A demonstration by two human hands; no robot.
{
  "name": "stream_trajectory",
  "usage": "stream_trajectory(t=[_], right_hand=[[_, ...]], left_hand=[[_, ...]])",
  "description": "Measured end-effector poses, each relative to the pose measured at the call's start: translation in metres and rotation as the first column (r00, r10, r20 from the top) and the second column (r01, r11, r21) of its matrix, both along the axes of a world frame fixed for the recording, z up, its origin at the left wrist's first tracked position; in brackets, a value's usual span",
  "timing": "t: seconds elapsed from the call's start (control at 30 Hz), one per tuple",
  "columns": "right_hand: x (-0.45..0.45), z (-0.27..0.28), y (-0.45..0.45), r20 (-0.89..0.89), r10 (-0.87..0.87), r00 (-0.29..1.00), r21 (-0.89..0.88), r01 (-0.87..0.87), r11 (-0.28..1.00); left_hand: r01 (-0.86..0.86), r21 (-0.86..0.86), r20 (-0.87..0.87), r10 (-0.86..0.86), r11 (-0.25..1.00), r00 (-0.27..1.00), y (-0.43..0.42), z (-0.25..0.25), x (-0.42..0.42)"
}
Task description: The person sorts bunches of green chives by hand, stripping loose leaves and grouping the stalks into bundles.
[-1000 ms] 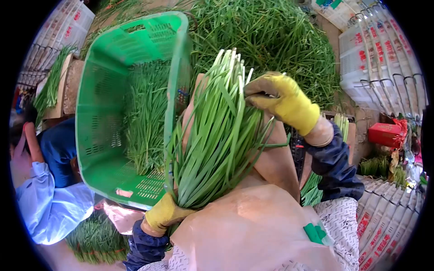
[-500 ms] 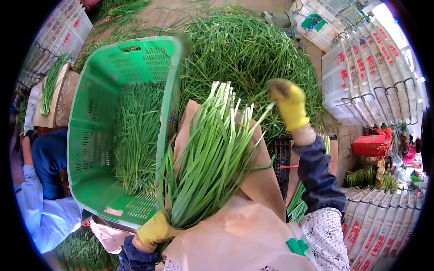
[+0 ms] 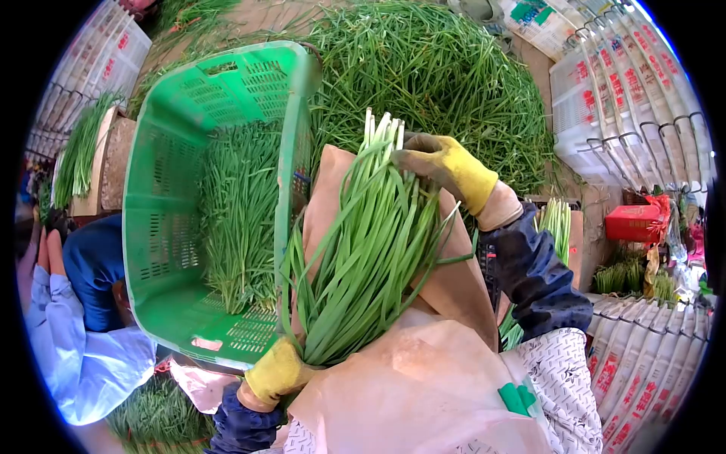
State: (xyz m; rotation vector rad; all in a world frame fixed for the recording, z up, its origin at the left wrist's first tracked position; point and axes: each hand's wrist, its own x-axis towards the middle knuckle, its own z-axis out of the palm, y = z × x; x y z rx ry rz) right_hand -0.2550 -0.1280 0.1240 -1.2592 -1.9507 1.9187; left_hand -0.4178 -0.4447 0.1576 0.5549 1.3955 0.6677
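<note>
A loose bunch of long green stalks (image 3: 370, 242) with white ends pointing away lies across my lap. My left hand (image 3: 278, 371), in a yellow glove, is closed round the leafy lower end of the bunch. My right hand (image 3: 448, 168), gloved in yellow with soiled fingers, pinches at the white ends on the bunch's right side. Just left of the bunch, a green plastic basket (image 3: 291, 174) stands tilted toward me with more green stalks (image 3: 240, 219) inside. A pinkish apron (image 3: 408, 386) covers my lap.
A large heap of greens (image 3: 431, 83) lies beyond the basket. White crates (image 3: 590, 121) stand at the right, near a red box (image 3: 634, 223). A person in blue (image 3: 94, 265) sits at the left. Bundled greens (image 3: 556, 227) lie beyond my right forearm.
My right hand has come back from over the heap to the white ends, which it was also near a second ago. My left hand keeps its hold on the leafy end.
</note>
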Motion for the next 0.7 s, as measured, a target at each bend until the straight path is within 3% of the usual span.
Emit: stream_trajectory(t=[0.03, 0.1, 0.13, 0.2, 0.27, 0.33, 0.37, 0.4, 0.43, 0.47, 0.5, 0.53, 0.57, 0.6, 0.67, 0.7], right_hand=[[0.002, -0.002, -0.002, 0.002, 0.0, 1.0, 0.001, 0.0, 1.0], [0.012, -0.015, -0.009, -0.09, 0.063, 0.994, 0.249, -0.039, 0.968], [0.014, -0.021, -0.009, -0.043, 0.102, 0.994, 0.199, -0.092, 0.976], [0.017, -0.023, -0.018, -0.051, -0.149, 0.988, -0.047, 0.146, 0.988], [0.018, -0.021, -0.019, -0.078, -0.196, 0.977, -0.047, 0.193, 0.98], [0.027, -0.036, -0.008, -0.148, -0.233, 0.961, 0.035, 0.24, 0.97], [0.032, -0.039, 0.004, -0.208, -0.225, 0.952, 0.214, 0.268, 0.939], [0.039, -0.04, 0.025, -0.014, -0.331, 0.943, 0.421, 0.306, 0.854], [0.047, -0.049, 0.052, 0.021, -0.54, 0.841, 0.466, 0.469, 0.75], [0.056, -0.034, 0.072, 0.453, -0.522, 0.722, 0.804, -0.079, 0.589], [0.074, -0.039, 0.094, 0.575, -0.505, 0.644, 0.811, -0.363, 0.459], [0.068, -0.029, 0.084, 0.36, -0.553, 0.751, 0.933, -0.282, 0.224], [0.046, 0.001, 0.059, 0.177, -0.39, 0.904, 0.97, -0.093, 0.224], [0.025, 0.023, 0.036, 0.04, -0.07, 0.997, 0.939, -0.014, 0.343], [-0.003, 0.033, 0.007, 0.106, 0.387, 0.916, 0.898, -0.256, 0.359], [-0.01, 0.023, 0.001, 0.242, 0.469, 0.849, 0.852, -0.418, 0.317]], left_hand=[[-0.027, -0.008, 0.008, 0.027, 1.0, 1.0, -0.001, -0.001, 0.001], [0.021, -0.013, -0.039, -0.022, 1.0, 0.999, 0.005, 0.004, 0.001], [0.069, -0.02, -0.091, -0.07, 0.997, 0.993, 0.008, 0.006, 0.001], [0.078, 0.055, -0.102, -0.072, 0.995, 0.992, 0.006, 0.006, 0.002], [0.081, 0.124, -0.122, -0.066, 0.989, 0.99, 0.003, 0.005, 0.001], [0.041, 0.076, -0.16, -0.029, 0.996, 0.987, 0.001, 0.001, 0.002], [0.032, 0.078, -0.16, -0.019, 0.996, 0.987, 0.002, 0.002, 0.001], [0.112, -0.02, -0.161, -0.114, 0.994, 0.98, 0.002, 0.006, -0.001], [0.193, -0.119, -0.153, -0.21, 0.974, 0.966, 0.002, 0.008, -0.003], [0.183, -0.123, -0.156, -0.202, 0.975, 0.967, 0.003, 0.009, -0.004], [0.214, -0.114, -0.183, -0.232, 0.97, 0.955, 0.003, 0.008, -0.005], [0.249, -0.109, -0.205, -0.267, 0.962, 0.942, 0.003, 0.007, -0.005], [0.256, -0.117, -0.198, -0.275, 0.96, 0.941, 0.0, 0.003, -0.004], [0.229, -0.079, -0.155, -0.239, 0.97, 0.959, -0.003, -0.004, -0.003], [0.212, -0.05, -0.118, -0.216, 0.976, 0.969, -0.004, -0.011, -0.005], [0.273, -0.013, -0.157, -0.271, 0.962, 0.95, -0.005, -0.011, -0.007]])
